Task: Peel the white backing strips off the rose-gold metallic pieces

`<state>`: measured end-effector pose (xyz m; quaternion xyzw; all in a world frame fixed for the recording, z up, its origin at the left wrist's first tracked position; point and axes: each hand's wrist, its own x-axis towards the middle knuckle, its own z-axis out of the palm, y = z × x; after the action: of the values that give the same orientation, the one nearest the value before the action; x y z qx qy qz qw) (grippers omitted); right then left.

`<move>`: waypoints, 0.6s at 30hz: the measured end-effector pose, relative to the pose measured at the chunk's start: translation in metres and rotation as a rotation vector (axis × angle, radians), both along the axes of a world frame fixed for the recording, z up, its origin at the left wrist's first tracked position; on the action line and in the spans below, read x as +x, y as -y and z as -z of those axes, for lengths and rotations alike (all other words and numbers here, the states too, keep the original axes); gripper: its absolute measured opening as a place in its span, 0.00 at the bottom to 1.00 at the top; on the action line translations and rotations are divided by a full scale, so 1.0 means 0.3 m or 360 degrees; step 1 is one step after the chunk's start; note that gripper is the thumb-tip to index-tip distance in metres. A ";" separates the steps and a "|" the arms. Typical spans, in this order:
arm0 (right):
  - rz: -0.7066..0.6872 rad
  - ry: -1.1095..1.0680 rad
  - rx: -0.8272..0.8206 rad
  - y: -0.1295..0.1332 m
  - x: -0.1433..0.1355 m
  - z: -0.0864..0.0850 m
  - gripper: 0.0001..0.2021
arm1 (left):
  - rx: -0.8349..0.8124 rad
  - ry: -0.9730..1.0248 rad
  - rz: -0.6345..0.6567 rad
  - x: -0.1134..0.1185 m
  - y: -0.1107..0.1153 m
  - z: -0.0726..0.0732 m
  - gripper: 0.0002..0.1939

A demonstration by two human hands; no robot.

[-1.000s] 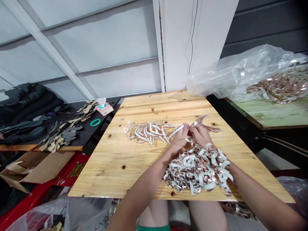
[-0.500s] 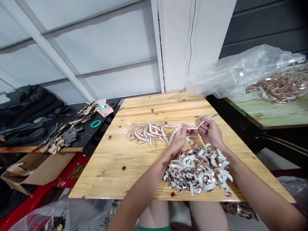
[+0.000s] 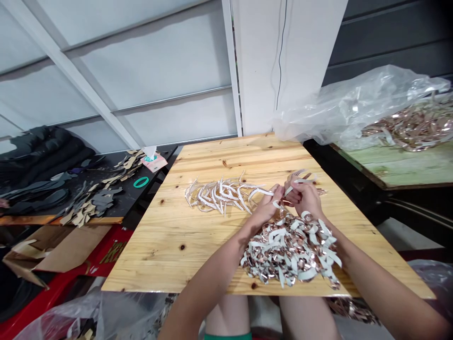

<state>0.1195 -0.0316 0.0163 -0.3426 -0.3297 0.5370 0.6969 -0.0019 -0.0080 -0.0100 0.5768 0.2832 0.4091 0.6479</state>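
Well, we see the wooden table (image 3: 198, 245), its tangled heap of shiny strips (image 3: 293, 250), the sorted white pile (image 3: 219, 193), then our left hand (image 3: 267, 205) and right hand (image 3: 306, 196) pinching one curved strip (image 3: 279, 196) above the heap.
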 end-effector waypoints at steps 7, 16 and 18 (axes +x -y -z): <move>-0.0129 -0.0423 0.0046 0.004 0.050 -0.060 0.16 | 0.0370 -0.0187 0.0220 -0.012 -0.001 -0.021 0.27; -0.0183 -0.0644 0.0127 0.023 0.088 -0.109 0.19 | 0.0205 -0.0172 0.0307 -0.019 0.017 -0.030 0.25; -0.0171 -0.0703 0.0142 0.027 0.108 -0.113 0.19 | 0.0155 -0.0119 0.0329 -0.015 0.015 -0.020 0.24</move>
<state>0.1520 -0.0396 0.0501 -0.1675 -0.2103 0.6203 0.7369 -0.0063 -0.0123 -0.0041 0.6485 0.2258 0.3317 0.6469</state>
